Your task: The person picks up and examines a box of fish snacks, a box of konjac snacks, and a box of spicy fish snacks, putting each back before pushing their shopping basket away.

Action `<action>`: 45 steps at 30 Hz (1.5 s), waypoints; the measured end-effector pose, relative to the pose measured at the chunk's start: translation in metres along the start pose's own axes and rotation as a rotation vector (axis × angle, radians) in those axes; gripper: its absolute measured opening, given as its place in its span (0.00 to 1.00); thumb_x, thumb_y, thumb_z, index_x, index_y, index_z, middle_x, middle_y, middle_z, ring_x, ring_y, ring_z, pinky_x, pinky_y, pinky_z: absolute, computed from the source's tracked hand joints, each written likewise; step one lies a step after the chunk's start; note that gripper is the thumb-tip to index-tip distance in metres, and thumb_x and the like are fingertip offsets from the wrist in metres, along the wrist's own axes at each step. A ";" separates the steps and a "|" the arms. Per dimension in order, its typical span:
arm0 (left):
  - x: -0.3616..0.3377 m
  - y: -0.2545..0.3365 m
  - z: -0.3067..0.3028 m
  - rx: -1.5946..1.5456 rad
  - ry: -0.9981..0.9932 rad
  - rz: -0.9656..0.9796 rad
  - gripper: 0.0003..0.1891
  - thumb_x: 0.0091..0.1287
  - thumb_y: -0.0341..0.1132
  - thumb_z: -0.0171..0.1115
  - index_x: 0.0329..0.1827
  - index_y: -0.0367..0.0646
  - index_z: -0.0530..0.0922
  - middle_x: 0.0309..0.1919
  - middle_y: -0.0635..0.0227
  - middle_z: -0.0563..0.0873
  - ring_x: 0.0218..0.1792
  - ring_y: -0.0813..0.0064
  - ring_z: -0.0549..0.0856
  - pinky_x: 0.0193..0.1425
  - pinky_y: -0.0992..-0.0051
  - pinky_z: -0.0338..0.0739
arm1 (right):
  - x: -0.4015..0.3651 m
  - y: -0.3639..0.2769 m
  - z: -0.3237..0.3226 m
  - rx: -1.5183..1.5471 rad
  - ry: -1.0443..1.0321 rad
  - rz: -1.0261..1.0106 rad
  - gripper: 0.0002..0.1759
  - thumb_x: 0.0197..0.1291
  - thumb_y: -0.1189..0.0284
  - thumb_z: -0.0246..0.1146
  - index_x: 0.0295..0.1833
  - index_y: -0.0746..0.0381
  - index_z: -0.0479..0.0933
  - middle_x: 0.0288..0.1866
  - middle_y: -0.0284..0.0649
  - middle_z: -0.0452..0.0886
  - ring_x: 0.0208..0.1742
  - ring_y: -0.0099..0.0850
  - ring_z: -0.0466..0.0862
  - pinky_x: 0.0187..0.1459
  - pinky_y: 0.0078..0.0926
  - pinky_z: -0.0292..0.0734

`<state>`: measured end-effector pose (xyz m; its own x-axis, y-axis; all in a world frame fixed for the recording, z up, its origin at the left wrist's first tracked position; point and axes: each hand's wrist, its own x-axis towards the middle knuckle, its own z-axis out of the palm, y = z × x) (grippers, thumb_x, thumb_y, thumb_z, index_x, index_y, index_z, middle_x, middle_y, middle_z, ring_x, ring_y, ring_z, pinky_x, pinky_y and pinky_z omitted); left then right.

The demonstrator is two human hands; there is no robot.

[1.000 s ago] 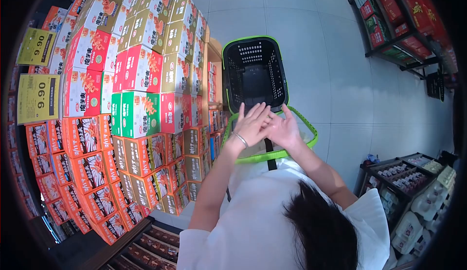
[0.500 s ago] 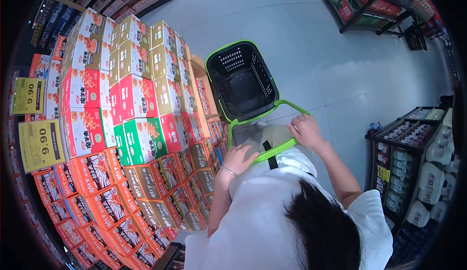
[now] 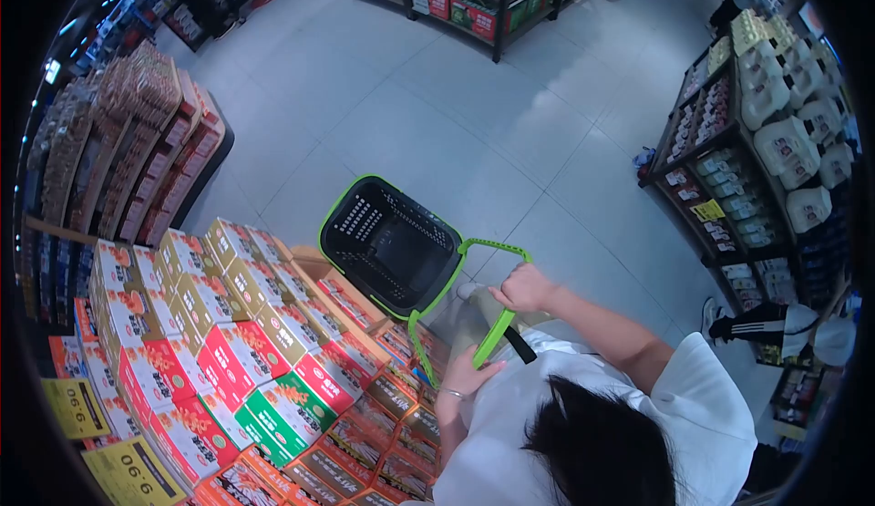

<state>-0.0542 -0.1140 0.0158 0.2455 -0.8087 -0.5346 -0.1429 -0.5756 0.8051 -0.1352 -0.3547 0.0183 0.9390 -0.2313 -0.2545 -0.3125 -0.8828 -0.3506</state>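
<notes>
Both hands touch the green handle, black basket just beyond.

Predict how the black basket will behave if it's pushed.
The black basket shows nothing inside, so it is probably light. Its perforated walls look evenly shaped, suggesting a stiff body. The green handle looks jointed where it meets the basket, so it might swing.

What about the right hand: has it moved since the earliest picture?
Yes. Judged against the standing basket, the right hand has drawn back from it, toward the white shirt, and now holds the handle.
</notes>
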 end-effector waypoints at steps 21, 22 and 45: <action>0.122 -0.018 0.021 0.355 0.109 0.007 0.17 0.60 0.44 0.65 0.49 0.49 0.82 0.36 0.51 0.86 0.40 0.48 0.85 0.44 0.55 0.79 | 0.068 0.099 -0.024 0.005 -0.448 -0.300 0.51 0.60 0.27 0.37 0.22 0.64 0.83 0.24 0.50 0.83 0.30 0.51 0.84 0.36 0.44 0.78; 0.130 -0.027 0.023 0.363 0.089 -0.026 0.16 0.60 0.45 0.62 0.49 0.51 0.82 0.39 0.50 0.86 0.43 0.48 0.84 0.46 0.54 0.77 | 0.076 0.104 -0.017 0.008 -0.416 -0.268 0.50 0.61 0.28 0.38 0.22 0.64 0.83 0.24 0.50 0.83 0.31 0.51 0.84 0.36 0.44 0.78; 0.279 -0.079 -0.148 0.425 0.011 -0.106 0.19 0.59 0.45 0.63 0.51 0.47 0.80 0.45 0.51 0.85 0.48 0.48 0.83 0.52 0.55 0.77 | 0.287 0.129 0.029 -0.016 -0.305 -0.213 0.37 0.66 0.43 0.46 0.28 0.63 0.84 0.30 0.49 0.85 0.37 0.49 0.82 0.51 0.45 0.71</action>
<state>0.1679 -0.2761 -0.1593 0.2902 -0.7425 -0.6038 -0.4980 -0.6559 0.5672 0.0895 -0.5235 -0.1261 0.8959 0.0892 -0.4353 -0.1098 -0.9049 -0.4113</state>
